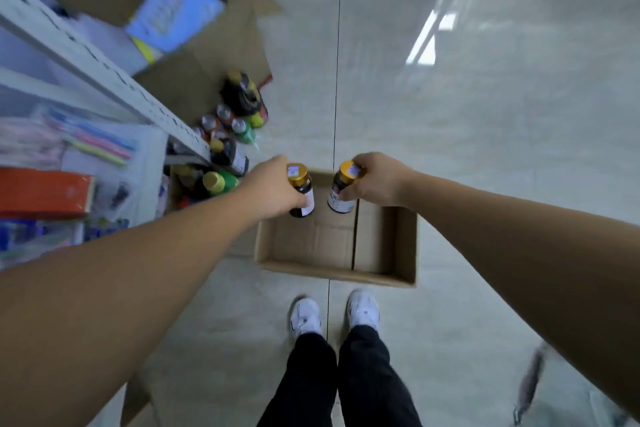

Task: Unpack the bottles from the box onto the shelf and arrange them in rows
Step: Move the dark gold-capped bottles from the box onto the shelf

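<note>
Shelf (86,55): white perforated metal upright, far left. Left hand (273,189) grip closed around left bottle (300,192): dark glass, gold cap, white label, text unreadable. Right bottle (343,189), same type, tilted, clasped in right hand (377,184). Both bottles above open cardboard box (381,277) on floor (485,114).

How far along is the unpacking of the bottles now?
The box looks empty, so taking bottles out seems almost done. In hand: the left hand holds one gold-capped bottle, and the right hand holds another. Left to do: set both on the shelf and arrange the rows, which are not clearly visible here.
</note>
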### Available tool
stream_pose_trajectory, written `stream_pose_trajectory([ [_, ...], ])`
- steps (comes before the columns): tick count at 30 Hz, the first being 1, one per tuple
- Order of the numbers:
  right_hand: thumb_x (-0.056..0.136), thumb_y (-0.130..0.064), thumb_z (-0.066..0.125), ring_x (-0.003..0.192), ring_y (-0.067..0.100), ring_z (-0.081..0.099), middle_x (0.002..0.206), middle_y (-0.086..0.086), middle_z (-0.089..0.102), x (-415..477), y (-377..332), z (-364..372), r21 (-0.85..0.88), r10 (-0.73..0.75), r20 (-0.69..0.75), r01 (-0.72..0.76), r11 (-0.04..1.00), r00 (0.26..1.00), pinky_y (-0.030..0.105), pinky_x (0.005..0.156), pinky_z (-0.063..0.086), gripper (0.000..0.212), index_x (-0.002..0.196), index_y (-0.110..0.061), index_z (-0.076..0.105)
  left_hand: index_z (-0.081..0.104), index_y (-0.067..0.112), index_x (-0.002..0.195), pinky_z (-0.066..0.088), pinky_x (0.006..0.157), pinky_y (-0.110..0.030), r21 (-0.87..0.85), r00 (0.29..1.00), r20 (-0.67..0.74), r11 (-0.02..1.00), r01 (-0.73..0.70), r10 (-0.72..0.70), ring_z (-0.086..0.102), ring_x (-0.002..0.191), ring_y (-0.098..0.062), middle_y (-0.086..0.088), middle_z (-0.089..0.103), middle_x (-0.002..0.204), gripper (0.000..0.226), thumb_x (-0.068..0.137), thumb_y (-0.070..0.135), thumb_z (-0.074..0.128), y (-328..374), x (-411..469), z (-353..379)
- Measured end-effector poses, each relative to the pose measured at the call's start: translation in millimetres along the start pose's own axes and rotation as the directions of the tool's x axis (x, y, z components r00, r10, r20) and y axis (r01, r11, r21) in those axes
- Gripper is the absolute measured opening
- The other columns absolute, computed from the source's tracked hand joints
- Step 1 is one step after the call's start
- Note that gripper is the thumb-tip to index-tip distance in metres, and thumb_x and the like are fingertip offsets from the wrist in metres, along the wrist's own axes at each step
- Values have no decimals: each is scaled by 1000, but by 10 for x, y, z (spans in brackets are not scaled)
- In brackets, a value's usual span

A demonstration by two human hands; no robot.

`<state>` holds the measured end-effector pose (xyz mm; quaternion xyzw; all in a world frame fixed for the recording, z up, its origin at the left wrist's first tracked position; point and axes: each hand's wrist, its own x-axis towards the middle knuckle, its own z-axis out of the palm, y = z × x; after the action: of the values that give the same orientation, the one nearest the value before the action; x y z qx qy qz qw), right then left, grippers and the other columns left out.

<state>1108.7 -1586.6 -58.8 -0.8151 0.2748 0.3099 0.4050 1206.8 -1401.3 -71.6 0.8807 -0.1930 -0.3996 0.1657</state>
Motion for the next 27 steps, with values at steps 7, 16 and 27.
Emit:
stream_pose_trajectory([
  [7, 67, -37, 83, 66, 17, 58, 77, 0, 62, -1488, -1819, -1813, -297, -210, -49, 187, 937, 976, 24, 56, 44, 35, 81, -15, 59, 63, 18, 78, 43, 48, -22, 93, 967, -125, 973, -212, 223, 61, 60, -6, 2, 69, 73, 33, 61, 39, 82, 1081, -1281, -2167],
  [16, 72, -29, 85, 85, 22, 73, 94, 13, 73, -3588, -3931, -2806, -483, -572, -79, 470, 739, 817, 34, 80, 60, 39, 97, -4, 68, 65, 26, 84, 48, 61, -29, 229, 861, -416, 950, -211, 291, 64, 74, -14, 6, 69, 82, 36, 62, 44, 86, 1726, -3756, -4151],
  [27, 71, -29, 84, 76, 16, 75, 84, 6, 75, -5112, -5170, -1590, -470, -856, 248, 829, 303, 454, 29, 71, 61, 31, 90, -10, 70, 68, 25, 98, 54, 76, -35, -29, 629, -769, 989, 147, -116, 68, 91, -21, -1, 72, 97, 43, 65, 45, 86, 900, -6664, -3793],
])
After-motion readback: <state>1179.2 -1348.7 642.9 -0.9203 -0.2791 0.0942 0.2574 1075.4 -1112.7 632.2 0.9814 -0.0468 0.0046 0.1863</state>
